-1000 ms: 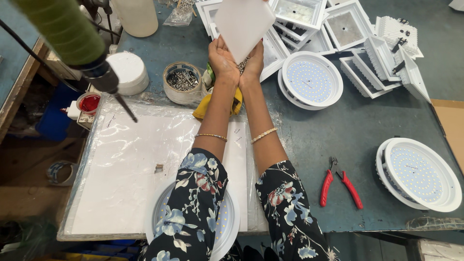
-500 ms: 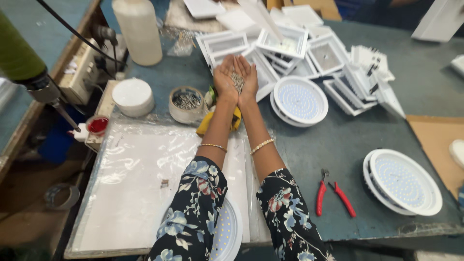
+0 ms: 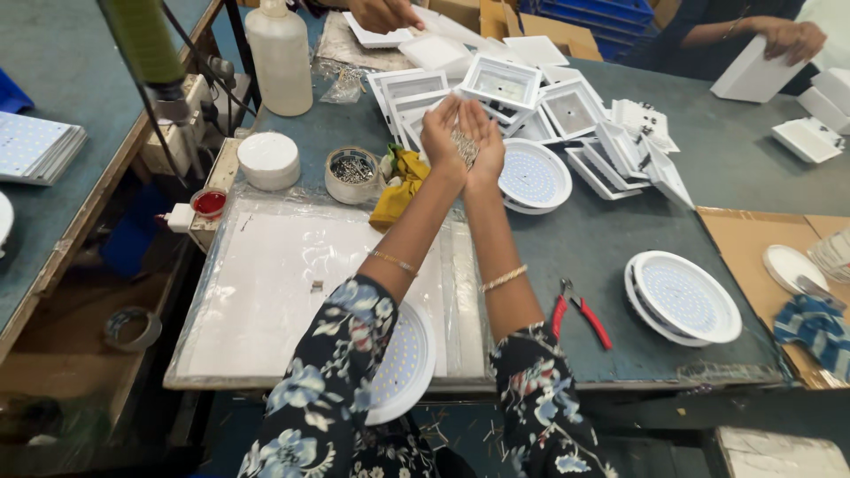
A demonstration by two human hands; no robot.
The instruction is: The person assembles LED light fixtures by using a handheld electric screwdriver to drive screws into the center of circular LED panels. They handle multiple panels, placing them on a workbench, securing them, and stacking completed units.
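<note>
Nearest the bench edge, a round white LED lamp (image 3: 403, 363) lies partly under the person's left sleeve, overhanging the front edge of a clear plastic-covered white work mat (image 3: 283, 283). Right of the mat, red-handled pliers (image 3: 580, 314) lie on open grey-green bench top (image 3: 584, 248), and a second round LED lamp (image 3: 682, 296) sits near the right edge, beside a cardboard sheet (image 3: 753, 235). The strip between the pliers and this lamp is free surface.

Further in, both forearms reach forward over the mat. The left hand (image 3: 443, 133) and right hand (image 3: 484, 146) are raised, cupped together side by side, touching, holding a small heap of small metal screws (image 3: 465, 146) between the palms. Below and left of the hands lie a yellow cloth (image 3: 398, 181), a round tin of screws (image 3: 352, 173) and a white round cap (image 3: 268, 159). Just right of the hands sits a third LED lamp (image 3: 534, 177).

Beyond, square white lamp housings (image 3: 531, 97) are stacked densely, closing off the far middle of the bench. A white plastic bottle (image 3: 282, 57) stands at far left. Other people's hands work at the far edge.
</note>
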